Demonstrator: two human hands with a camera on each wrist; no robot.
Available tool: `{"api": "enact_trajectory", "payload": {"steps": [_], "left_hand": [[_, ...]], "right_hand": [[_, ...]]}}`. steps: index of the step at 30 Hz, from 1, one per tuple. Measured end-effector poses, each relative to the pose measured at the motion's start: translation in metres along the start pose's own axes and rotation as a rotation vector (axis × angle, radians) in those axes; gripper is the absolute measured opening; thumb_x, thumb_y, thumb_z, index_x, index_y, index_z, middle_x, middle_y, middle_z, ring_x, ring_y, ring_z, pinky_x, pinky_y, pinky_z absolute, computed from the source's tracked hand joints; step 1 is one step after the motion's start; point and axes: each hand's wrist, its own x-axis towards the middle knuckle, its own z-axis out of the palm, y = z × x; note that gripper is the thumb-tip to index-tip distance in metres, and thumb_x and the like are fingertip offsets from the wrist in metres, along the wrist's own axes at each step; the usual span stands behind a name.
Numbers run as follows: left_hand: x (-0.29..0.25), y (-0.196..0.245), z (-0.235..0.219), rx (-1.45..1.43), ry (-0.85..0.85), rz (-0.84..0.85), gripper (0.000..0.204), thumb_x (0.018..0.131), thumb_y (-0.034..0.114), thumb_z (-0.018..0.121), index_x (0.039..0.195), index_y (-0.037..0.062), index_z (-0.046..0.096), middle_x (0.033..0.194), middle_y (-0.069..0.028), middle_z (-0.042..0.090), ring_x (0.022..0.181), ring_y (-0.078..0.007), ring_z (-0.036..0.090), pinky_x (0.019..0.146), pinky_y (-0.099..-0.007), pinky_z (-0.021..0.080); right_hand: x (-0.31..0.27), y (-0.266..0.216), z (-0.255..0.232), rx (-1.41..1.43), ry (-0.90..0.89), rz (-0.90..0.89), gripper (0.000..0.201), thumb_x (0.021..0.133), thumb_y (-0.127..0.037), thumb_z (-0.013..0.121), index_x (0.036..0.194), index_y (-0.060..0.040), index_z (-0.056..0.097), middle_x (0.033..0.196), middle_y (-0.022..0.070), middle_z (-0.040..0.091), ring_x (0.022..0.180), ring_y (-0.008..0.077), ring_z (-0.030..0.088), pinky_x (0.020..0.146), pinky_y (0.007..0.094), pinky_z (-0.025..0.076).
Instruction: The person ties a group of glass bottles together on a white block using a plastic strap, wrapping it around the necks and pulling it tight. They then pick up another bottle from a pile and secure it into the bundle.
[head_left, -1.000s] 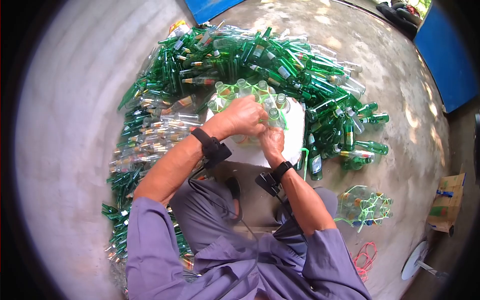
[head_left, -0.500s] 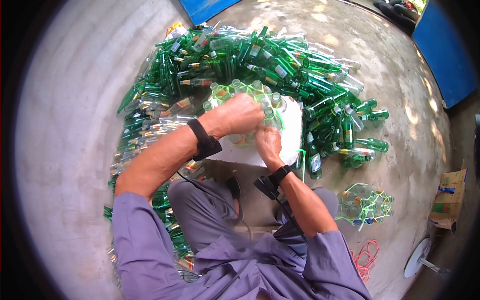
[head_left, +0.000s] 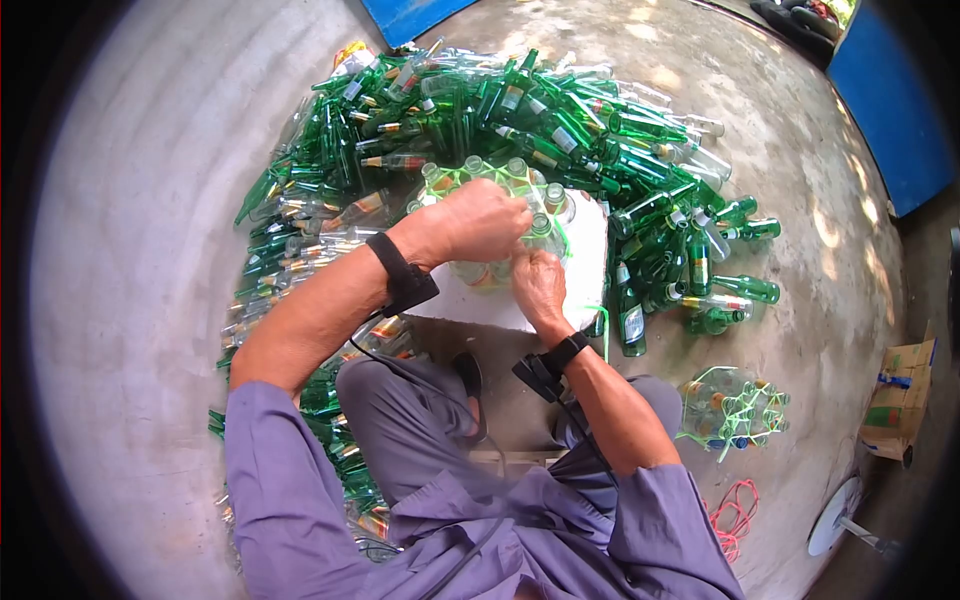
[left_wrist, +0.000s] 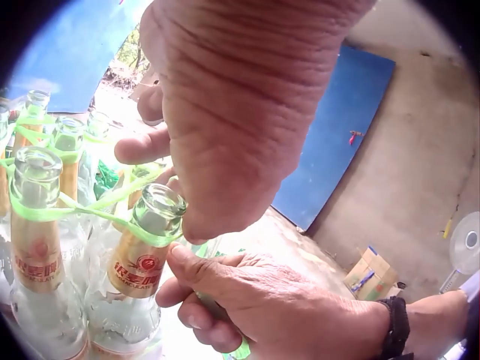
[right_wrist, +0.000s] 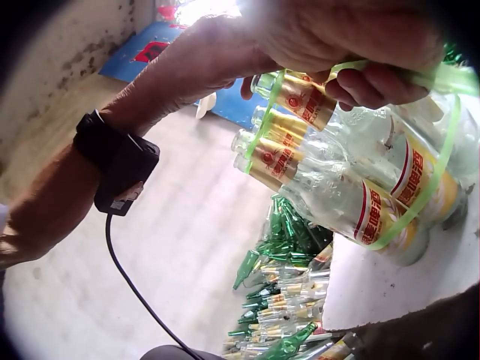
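Note:
Clear glass bottles [left_wrist: 124,307] stand upright in a cluster, with green strap [left_wrist: 45,214] looped round their necks. In the head view my left hand [head_left: 465,225] is curled over the near side of the cluster and grips the strap, its fingertips partly hidden. Just below and to the right, my right hand [head_left: 540,290] pinches strap beside the nearest bottle neck [head_left: 541,225]. The left wrist view has the right hand's thumb [left_wrist: 187,262] close against that neck. A green band [right_wrist: 442,161] also runs round the bottle bodies in the right wrist view.
The cluster stands on a white board [head_left: 590,270]. Piles of green bottles [head_left: 640,150] and clear bottles lie beyond and to both sides. At the right are a strapped bottle bundle [head_left: 735,405], pink cord [head_left: 735,520], a cardboard box [head_left: 897,400] and a fan [head_left: 835,515].
In the head view my left hand and forearm have shifted slightly left and outward since a second ago. The right hand has barely moved, staying by the same bottle neck.

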Motion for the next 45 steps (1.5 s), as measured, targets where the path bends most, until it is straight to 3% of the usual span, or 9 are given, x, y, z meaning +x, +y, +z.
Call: {"api": "enact_trajectory", "payload": {"steps": [5,13,19,22,24,31,33,38,45], "left_hand": [[0.000,-0.001,-0.004,-0.017,-0.074,-0.034,0.028,0.076,0.026,0.073,0.084,0.0018,0.061,0.086,-0.0119,0.067,0.079,-0.0308,0.071,0.068,-0.0425,0.057],[-0.013,-0.010,0.009,-0.412,0.089,-0.198,0.020,0.073,0.012,0.064,0.090,0.0019,0.064,0.087,-0.0151,0.064,0.081,-0.0378,0.067,0.073,-0.0473,0.054],[-0.017,-0.010,0.024,-0.709,0.198,-0.324,0.015,0.074,0.008,0.064,0.088,0.0013,0.064,0.084,-0.0158,0.067,0.080,-0.0339,0.067,0.074,-0.0429,0.053],[-0.019,-0.008,0.023,-0.846,0.208,-0.388,0.012,0.076,0.009,0.064,0.085,0.0014,0.063,0.081,-0.0157,0.066,0.080,-0.0320,0.067,0.074,-0.0413,0.053],[-0.019,-0.009,0.026,-0.828,0.211,-0.395,0.012,0.077,0.010,0.063,0.086,0.0019,0.062,0.080,-0.0158,0.066,0.079,-0.0324,0.067,0.073,-0.0413,0.053],[-0.014,-0.005,0.017,-0.505,0.255,-0.324,0.014,0.080,0.009,0.062,0.093,0.0082,0.058,0.083,-0.0128,0.066,0.079,-0.0345,0.066,0.068,-0.0436,0.052],[-0.018,-0.009,0.010,-0.496,0.243,-0.341,0.013,0.080,0.010,0.062,0.093,0.0088,0.058,0.083,-0.0121,0.066,0.079,-0.0342,0.066,0.068,-0.0439,0.052],[-0.032,-0.030,0.010,-0.358,0.189,-0.236,0.004,0.086,0.011,0.062,0.089,0.0092,0.060,0.084,-0.0100,0.064,0.078,-0.0342,0.066,0.067,-0.0452,0.052],[-0.029,-0.037,0.014,-0.269,0.157,-0.285,0.005,0.088,0.012,0.061,0.086,0.0080,0.060,0.086,-0.0102,0.063,0.080,-0.0348,0.065,0.069,-0.0450,0.052]], "right_hand": [[-0.001,-0.003,-0.001,0.064,-0.001,-0.020,0.043,0.097,-0.044,0.056,0.089,-0.0063,0.076,0.082,0.0267,0.069,0.083,0.0471,0.066,0.074,0.0523,0.050],[-0.001,-0.002,0.001,0.001,0.033,-0.054,0.045,0.098,-0.039,0.055,0.085,0.0007,0.072,0.080,0.0272,0.068,0.080,0.0477,0.066,0.072,0.0541,0.049],[-0.002,-0.002,0.001,0.008,0.038,-0.093,0.046,0.099,-0.039,0.054,0.084,0.0015,0.071,0.080,0.0282,0.067,0.080,0.0483,0.065,0.072,0.0551,0.048],[0.000,0.000,0.000,-0.033,0.010,-0.090,0.040,0.099,-0.037,0.055,0.095,-0.0036,0.077,0.079,0.0223,0.070,0.076,0.0392,0.069,0.073,0.0466,0.051],[-0.001,0.001,0.000,-0.022,0.010,-0.116,0.045,0.099,-0.039,0.054,0.085,0.0016,0.070,0.081,0.0287,0.067,0.081,0.0484,0.065,0.072,0.0556,0.048],[0.000,0.005,0.000,-0.044,0.011,-0.115,0.045,0.099,-0.038,0.054,0.083,0.0022,0.069,0.081,0.0287,0.067,0.080,0.0483,0.065,0.071,0.0561,0.048],[0.003,0.009,0.004,-0.071,0.017,-0.112,0.040,0.098,-0.038,0.057,0.093,-0.0035,0.076,0.069,0.0187,0.067,0.067,0.0349,0.066,0.067,0.0457,0.049],[0.002,0.007,0.005,-0.011,0.057,-0.172,0.035,0.097,-0.032,0.061,0.088,-0.0008,0.073,0.064,0.0169,0.064,0.059,0.0291,0.062,0.061,0.0426,0.047],[0.004,0.011,0.003,0.064,0.109,-0.212,0.034,0.097,-0.026,0.064,0.081,0.0036,0.068,0.058,0.0155,0.059,0.053,0.0221,0.055,0.056,0.0406,0.044]]}}
